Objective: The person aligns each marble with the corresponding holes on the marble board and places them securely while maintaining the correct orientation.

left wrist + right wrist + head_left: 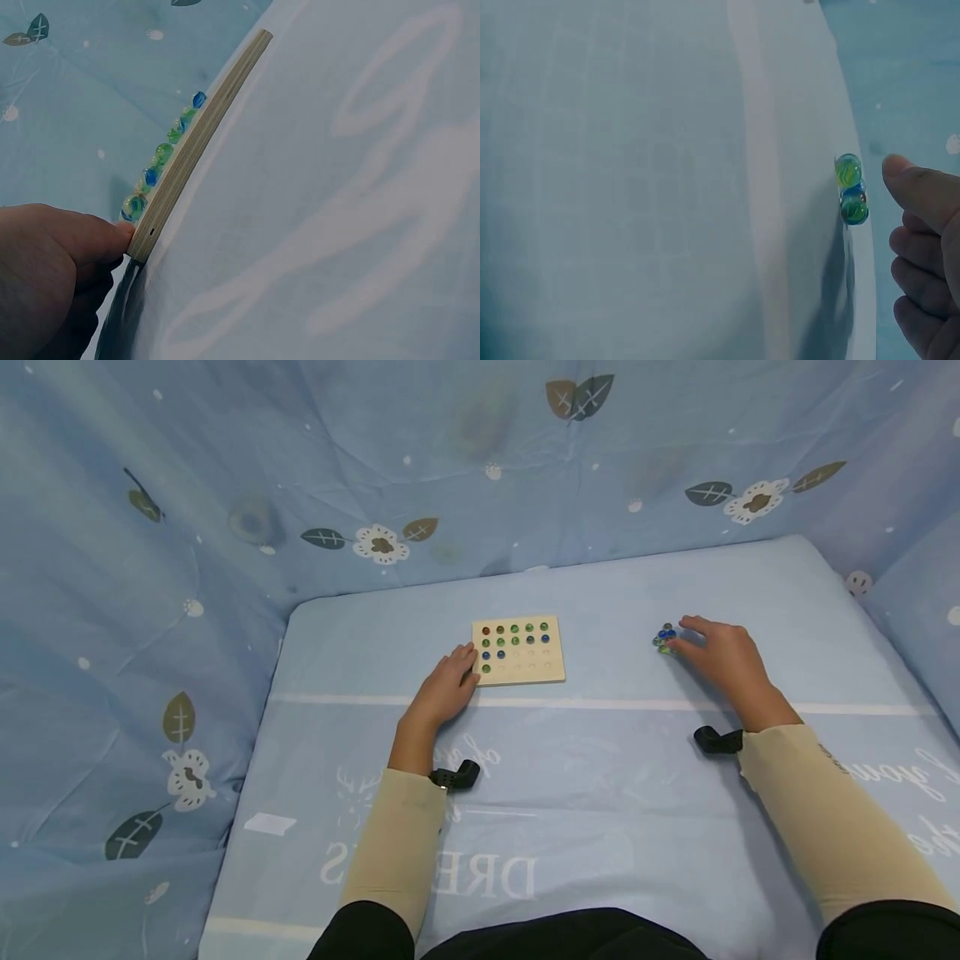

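A pale wooden board (525, 675) with round hollows lies in the middle of the bed-like surface. Glass marbles fill its two far rows, and a few more sit at the left of the nearer rows. My left hand (444, 689) rests against the board's left edge; in the left wrist view the thumb (105, 238) touches the board's corner beside the marbles (161, 155). To the right, a small cluster of blue and green marbles (664, 640) lies on the cloth. Right beside it is my right hand (723, 660), thumb and index finger spread apart, with a gap to the marbles (850, 171) in the right wrist view.
Light blue cloth (600, 760) with white stripes and lettering covers the surface. Patterned fabric (465, 460) rises behind it and at both sides. A small white patch (270, 824) shows at the near left.
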A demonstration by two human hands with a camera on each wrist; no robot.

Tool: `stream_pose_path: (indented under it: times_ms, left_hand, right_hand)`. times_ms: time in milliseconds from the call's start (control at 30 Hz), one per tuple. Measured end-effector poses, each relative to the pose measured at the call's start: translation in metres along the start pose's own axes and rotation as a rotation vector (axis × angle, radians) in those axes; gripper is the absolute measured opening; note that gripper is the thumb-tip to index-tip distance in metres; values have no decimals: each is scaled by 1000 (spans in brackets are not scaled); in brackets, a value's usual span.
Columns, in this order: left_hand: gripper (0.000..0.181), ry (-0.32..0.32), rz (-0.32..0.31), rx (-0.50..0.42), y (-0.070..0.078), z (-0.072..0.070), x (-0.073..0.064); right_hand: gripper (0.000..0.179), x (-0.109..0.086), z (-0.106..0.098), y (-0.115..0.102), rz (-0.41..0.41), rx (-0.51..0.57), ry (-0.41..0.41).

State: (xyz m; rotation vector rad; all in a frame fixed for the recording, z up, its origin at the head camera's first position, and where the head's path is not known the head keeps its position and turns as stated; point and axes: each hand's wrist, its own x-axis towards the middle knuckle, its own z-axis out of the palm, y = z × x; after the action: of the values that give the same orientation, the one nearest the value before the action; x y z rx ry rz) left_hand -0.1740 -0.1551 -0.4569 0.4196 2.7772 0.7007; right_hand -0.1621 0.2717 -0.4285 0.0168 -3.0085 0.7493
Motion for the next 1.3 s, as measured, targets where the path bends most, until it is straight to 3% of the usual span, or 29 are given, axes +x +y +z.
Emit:
stream_pose_path:
  times_ms: [400,1300]
  left_hand:
    - [55,9,-6,-1,-2,2,1]
    - [55,-8,-13,0,1,-1,2]
  right_hand:
    - [60,0,3,7,107,24,-143]
    - [44,-2,12,2,89,-24,-88]
